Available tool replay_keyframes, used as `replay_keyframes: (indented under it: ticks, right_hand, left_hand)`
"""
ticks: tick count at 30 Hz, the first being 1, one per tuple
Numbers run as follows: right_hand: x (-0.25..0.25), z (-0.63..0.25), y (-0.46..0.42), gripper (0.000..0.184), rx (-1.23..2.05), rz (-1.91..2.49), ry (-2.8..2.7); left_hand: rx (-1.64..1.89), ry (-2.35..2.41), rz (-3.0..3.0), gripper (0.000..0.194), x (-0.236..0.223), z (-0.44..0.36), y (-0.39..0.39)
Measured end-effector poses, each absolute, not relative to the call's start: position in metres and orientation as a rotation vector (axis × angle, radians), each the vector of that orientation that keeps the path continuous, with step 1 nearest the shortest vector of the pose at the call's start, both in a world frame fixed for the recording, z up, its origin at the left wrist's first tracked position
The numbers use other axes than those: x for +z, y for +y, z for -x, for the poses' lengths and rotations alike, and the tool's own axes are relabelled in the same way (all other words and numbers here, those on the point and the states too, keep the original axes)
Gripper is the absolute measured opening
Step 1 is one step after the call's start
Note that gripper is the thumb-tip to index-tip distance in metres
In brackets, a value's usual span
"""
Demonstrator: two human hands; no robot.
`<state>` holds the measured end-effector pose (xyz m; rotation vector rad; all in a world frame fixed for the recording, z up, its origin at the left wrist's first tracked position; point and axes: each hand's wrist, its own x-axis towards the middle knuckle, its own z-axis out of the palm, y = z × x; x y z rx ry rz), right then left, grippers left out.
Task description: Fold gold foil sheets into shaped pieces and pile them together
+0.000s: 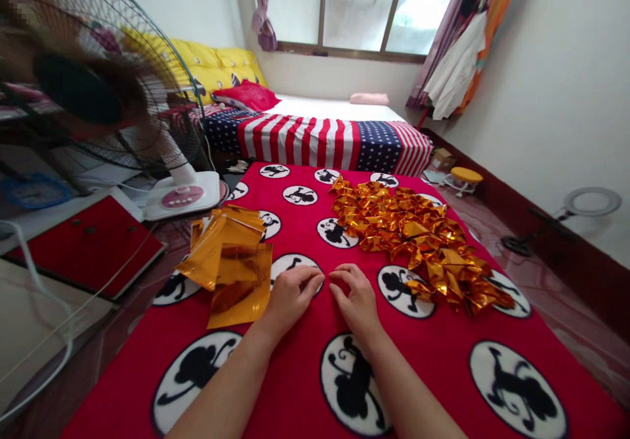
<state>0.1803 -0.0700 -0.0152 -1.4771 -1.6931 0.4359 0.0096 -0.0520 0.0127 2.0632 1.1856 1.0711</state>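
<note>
My left hand (294, 296) rests low over the red cloth, palm inward, its fingers bent loosely and the thumb close beneath them. Nothing shows in it. Facing it across a small gap is my right hand (357, 300), also without anything in it, thumb and curved fingers apart. Just left of my left hand lies a loose stack of shiny gold foil sheets (241, 281), flat and overlapping. Beyond my right hand, a broad heap of folded, crumpled gold foil pieces (403, 222) spreads over the right side of the cloth.
The red cloth (305, 393) has black-and-white round figures. A spinning fan (182, 193) stands at left, beside a red panel (93, 245) and a white cable (37, 275). A bed (305, 138) is at the back, a yellow stool (466, 175) and ring light (590, 201) at right.
</note>
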Motion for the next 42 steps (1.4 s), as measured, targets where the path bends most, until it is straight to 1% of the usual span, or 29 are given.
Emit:
replay_keyframes:
  ticks: [3,5,6,7,9,10,11,12,14,15,16,19,20,23,24,25,27,29,30,31,33,34,35,37,39,41,42]
  right_hand:
    - [-0.015,-0.183,-0.070,0.012,0.469,1.436,-1.664]
    - [-0.015,-0.183,-0.070,0.013,0.475,1.424,-1.648]
    - [-0.015,-0.182,-0.070,0.013,0.475,1.420,-1.642]
    - [-0.015,-0.182,-0.070,0.013,0.475,1.417,-1.638]
    - [-0.016,-0.182,-0.070,0.014,0.476,1.412,-1.634]
    - [-0.016,-0.181,-0.070,0.014,0.476,1.412,-1.633]
    - [-0.016,-0.181,-0.069,0.014,0.474,1.413,-1.632]
    - [-0.016,-0.181,-0.069,0.014,0.472,1.413,-1.629]
    - [-0.015,-0.182,-0.070,0.014,0.468,1.409,-1.622]
    - [-0.015,-0.181,-0.070,0.014,0.469,1.407,-1.620]
    - [-0.013,-0.181,-0.071,0.013,0.472,1.405,-1.620]
    - [-0.010,-0.180,-0.074,0.009,0.510,1.387,-1.652]
    - [-0.009,-0.179,-0.075,0.014,0.539,1.364,-1.671]
    - [-0.007,-0.177,-0.079,0.046,0.607,1.271,-1.769]
    - [-0.006,-0.176,-0.080,0.054,0.605,1.250,-1.812]
    - [-0.007,-0.176,-0.080,0.058,0.593,1.240,-1.852]
    - [-0.007,-0.176,-0.081,0.057,0.568,1.241,-1.895]
    - [-0.008,-0.176,-0.081,0.051,0.574,1.249,-1.883]
    - [-0.009,-0.176,-0.080,0.048,0.582,1.253,-1.868]
    - [-0.009,-0.176,-0.080,0.045,0.589,1.256,-1.854]
    - [-0.010,-0.176,-0.079,0.040,0.594,1.261,-1.831]
    - [-0.009,-0.175,-0.079,0.038,0.596,1.261,-1.823]
    - [-0.009,-0.175,-0.079,0.037,0.600,1.258,-1.815]
    - [-0.007,-0.175,-0.079,0.032,0.626,1.235,-1.790]
    - [-0.006,-0.174,-0.080,0.029,0.692,1.186,-1.721]
    - [-0.007,-0.174,-0.080,0.033,0.778,1.142,-1.595]
    - [-0.008,-0.173,-0.080,0.039,0.816,1.127,-1.514]
  left_hand:
    - [1.407,1.383,-2.033,0.018,0.034,0.008,-0.049]
    - [1.636,1.700,-1.991,0.020,0.045,0.030,-0.043]
    - [1.663,1.874,-1.972,0.023,0.048,0.044,-0.040]
    - [1.628,2.048,-1.957,0.029,0.049,0.058,-0.037]
    - [1.353,2.341,-1.906,0.050,0.046,0.083,-0.032]
    - [1.189,2.416,-1.867,0.055,0.043,0.094,-0.031]
    - [1.056,2.432,-1.851,0.052,0.039,0.102,-0.030]
    - [0.965,2.397,-1.863,0.042,0.036,0.108,-0.030]
    - [0.998,2.305,-1.875,0.022,0.034,0.111,-0.029]
    - [1.075,2.236,-1.856,0.018,0.034,0.108,-0.029]
    - [1.179,2.149,-1.808,0.017,0.036,0.104,-0.028]
    - [1.378,1.772,-1.467,0.022,0.046,0.080,-0.025]
    - [1.412,1.644,-1.383,0.023,0.049,0.071,-0.024]
    - [1.465,1.499,-1.256,0.026,0.053,0.048,-0.021]
    - [1.442,1.492,-1.260,0.028,0.053,0.044,-0.021]
    - [1.419,1.518,-1.304,0.028,0.052,0.042,-0.020]
    - [1.358,1.673,-1.510,0.026,0.049,0.045,-0.020]
    - [1.119,1.890,-1.905,0.020,0.045,0.054,-0.020]
    - [0.958,1.959,-2.047,0.023,0.042,0.059,-0.020]
    - [0.815,2.010,-2.113,0.024,0.040,0.064,-0.020]
    - [0.617,2.041,-2.183,0.014,0.036,0.069,-0.021]
    - [0.579,2.023,-2.192,0.009,0.034,0.069,-0.022]
    - [0.594,1.988,-2.182,0.009,0.034,0.067,-0.023]
    - [0.805,1.906,-2.084,0.011,0.037,0.059,-0.026]
    - [1.246,1.854,-1.855,0.014,0.043,0.045,-0.030]
    - [1.683,1.764,-1.604,0.019,0.047,0.030,-0.033]
    - [1.793,1.639,-1.517,0.019,0.048,0.022,-0.034]
